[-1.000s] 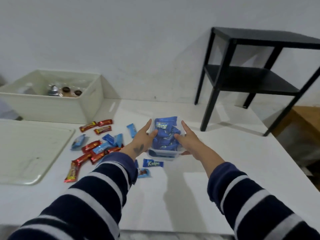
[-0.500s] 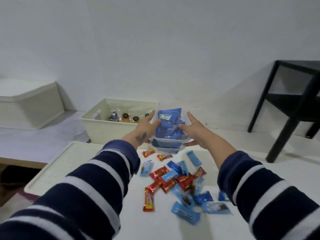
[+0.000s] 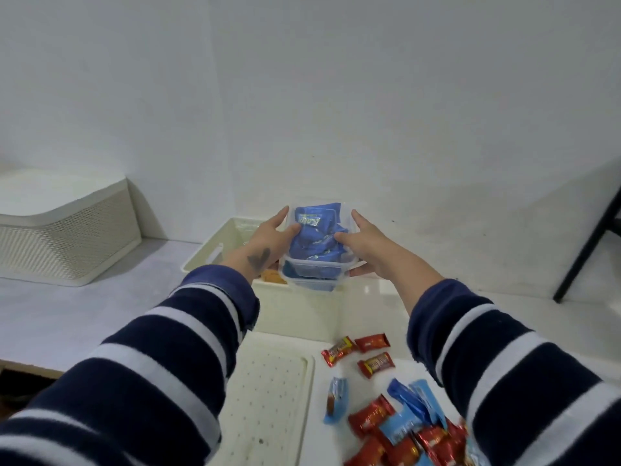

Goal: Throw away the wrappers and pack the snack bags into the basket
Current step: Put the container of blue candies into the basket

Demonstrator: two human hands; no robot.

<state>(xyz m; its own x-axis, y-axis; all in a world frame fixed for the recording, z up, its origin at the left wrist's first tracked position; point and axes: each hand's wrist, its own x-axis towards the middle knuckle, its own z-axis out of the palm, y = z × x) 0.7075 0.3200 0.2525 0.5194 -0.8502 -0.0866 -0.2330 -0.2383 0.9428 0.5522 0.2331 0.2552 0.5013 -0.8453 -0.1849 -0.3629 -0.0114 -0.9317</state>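
Now carried farther out than half a second ago: one clear tub (image 3: 314, 264) of blue snack bags (image 3: 316, 240), held above the cream basket (image 3: 215, 255), clasped between left hand (image 3: 268, 242) and right hand (image 3: 364, 245), fingers spread along its sides. On the table (image 3: 369, 307): three red bars (image 3: 361, 354) apart, one mixed red-and-blue heap (image 3: 403, 428).

Little print can be read. The topmost blue snack bag (image 3: 309, 220) in the clear plastic container (image 3: 316, 269) bears a pale cursive logo, too blurred to spell out. The red snack bars (image 3: 375, 364) on the surface (image 3: 369, 297) carry yellow and white lettering, and the light blue wrappers (image 3: 400, 428) show white print, but none of it resolves into legible words.
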